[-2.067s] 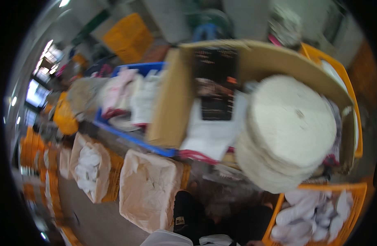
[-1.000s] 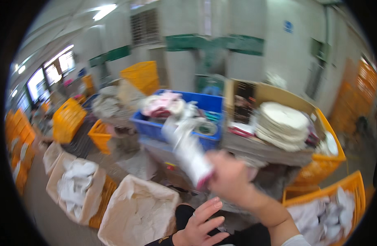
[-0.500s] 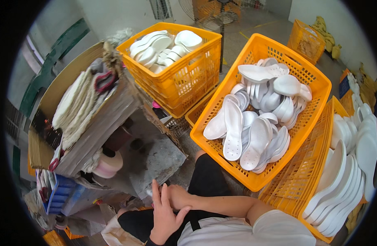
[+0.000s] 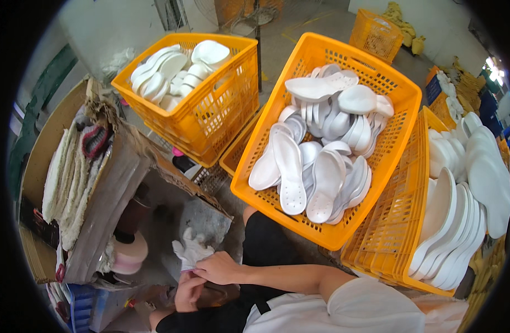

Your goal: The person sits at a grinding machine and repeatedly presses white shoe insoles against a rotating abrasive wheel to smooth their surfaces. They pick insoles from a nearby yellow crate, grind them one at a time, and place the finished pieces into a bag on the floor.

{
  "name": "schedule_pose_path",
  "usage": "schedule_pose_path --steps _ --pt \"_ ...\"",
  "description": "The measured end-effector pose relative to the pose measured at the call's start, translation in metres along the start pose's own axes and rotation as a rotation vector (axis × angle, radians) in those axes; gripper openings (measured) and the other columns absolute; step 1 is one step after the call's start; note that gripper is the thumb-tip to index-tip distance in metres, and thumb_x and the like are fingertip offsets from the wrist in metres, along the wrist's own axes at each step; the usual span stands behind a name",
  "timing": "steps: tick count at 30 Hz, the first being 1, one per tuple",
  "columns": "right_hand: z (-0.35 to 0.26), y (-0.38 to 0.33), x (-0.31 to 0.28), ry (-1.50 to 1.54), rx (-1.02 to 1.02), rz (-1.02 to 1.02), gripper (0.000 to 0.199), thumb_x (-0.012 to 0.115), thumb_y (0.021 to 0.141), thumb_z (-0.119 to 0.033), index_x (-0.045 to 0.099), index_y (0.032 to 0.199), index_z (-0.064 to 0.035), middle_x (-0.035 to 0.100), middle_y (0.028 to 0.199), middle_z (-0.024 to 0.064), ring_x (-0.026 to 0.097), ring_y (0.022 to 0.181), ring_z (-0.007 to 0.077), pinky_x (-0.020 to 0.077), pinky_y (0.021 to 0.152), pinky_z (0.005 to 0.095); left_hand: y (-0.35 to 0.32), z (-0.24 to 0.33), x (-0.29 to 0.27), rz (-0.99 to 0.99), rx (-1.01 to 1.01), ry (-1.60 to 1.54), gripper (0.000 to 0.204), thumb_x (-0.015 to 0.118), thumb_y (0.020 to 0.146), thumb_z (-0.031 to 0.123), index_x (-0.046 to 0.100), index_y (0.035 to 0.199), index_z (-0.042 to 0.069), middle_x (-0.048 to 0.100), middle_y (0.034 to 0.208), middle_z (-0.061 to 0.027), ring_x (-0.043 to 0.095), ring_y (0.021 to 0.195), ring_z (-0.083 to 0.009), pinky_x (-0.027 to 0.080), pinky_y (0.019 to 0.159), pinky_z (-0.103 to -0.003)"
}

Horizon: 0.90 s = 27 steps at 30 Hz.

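Note:
A white knit work glove [image 4: 190, 248] stands out in front of my hands above the grey surface, its fingers spread. My right hand [image 4: 219, 268] is closed on the glove's cuff from the right. Just below, my left hand [image 4: 187, 291] is at the same cuff with its fingers curled in; part of its grip is hidden behind the right hand. Beyond my knees, a yellow crate [image 4: 327, 236] holds several pale shoe insoles [image 4: 327, 180] with small holes.
Stacked yellow crates [image 4: 210, 119] with white soles are at the far left. More crates [image 4: 385, 233] with large white soles [image 4: 455, 233] rise at the right. A worn cardboard box [image 4: 108, 194] with cloth gloves [image 4: 72, 183] is at the left, beside a pink thread cone [image 4: 132, 254].
The white glove, barely visible before between my hands, now shows fully ahead of them. My left hand, earlier with fingers extended, has curled at its cuff. The view has shifted left-to-right.

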State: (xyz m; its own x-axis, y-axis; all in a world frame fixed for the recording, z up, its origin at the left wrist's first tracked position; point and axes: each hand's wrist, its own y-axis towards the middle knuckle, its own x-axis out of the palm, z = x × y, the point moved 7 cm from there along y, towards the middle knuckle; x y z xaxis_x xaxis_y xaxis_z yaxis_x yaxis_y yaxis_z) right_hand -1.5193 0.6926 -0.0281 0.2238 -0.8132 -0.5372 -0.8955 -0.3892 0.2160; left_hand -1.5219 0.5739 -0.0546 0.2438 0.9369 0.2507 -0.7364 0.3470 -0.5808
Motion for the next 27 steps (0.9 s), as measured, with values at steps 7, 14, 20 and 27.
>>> schedule_pose_path --steps 7,14,20,27 --pt "0.008 -0.015 -0.012 0.086 -0.049 0.051 0.031 0.062 0.094 -0.034 0.066 0.076 -0.0087 0.068 0.075 0.0152 0.068 0.073 0.0376 0.0515 0.064 0.0507 0.018 -0.027 -0.017 0.036 0.482 -0.719 0.059 0.056 0.086 0.018 0.052 0.139 -0.007 0.062 0.137 -0.0191 0.060 0.127 -0.0349 0.044 0.112 -0.047" --pt "-0.075 -0.034 0.040 -0.155 -0.543 0.011 0.011 0.064 0.080 -0.021 0.066 0.072 -0.0138 0.066 0.070 0.0062 0.067 0.070 0.0272 0.0504 0.070 0.0411 0.004 -0.035 -0.023 0.022 0.260 -0.835 0.053 0.052 0.105 0.042 0.055 0.140 0.002 0.060 0.140 -0.0196 0.057 0.130 -0.0376 0.045 0.113 -0.051" --pt "-0.066 -0.026 0.051 -0.070 -0.430 -0.029 0.017 0.066 0.089 -0.026 0.072 0.078 -0.0148 0.070 0.075 0.0093 0.071 0.071 0.0281 0.0560 0.062 0.0416 -0.047 0.041 0.001 -0.245 0.490 -1.207 0.055 0.052 0.104 0.046 0.055 0.139 0.003 0.054 0.147 -0.0204 0.051 0.136 -0.0373 0.040 0.117 -0.053" --pt "-0.128 -0.026 0.037 0.157 -0.719 -0.261 0.024 0.071 0.092 -0.023 0.063 0.073 -0.0102 0.062 0.068 0.0076 0.064 0.065 0.0285 0.0488 0.062 0.0424 -0.085 0.057 -0.033 0.012 0.827 -1.470 0.039 0.049 0.103 0.034 0.055 0.134 0.012 0.055 0.142 -0.0174 0.049 0.135 -0.0318 0.039 0.112 -0.049"
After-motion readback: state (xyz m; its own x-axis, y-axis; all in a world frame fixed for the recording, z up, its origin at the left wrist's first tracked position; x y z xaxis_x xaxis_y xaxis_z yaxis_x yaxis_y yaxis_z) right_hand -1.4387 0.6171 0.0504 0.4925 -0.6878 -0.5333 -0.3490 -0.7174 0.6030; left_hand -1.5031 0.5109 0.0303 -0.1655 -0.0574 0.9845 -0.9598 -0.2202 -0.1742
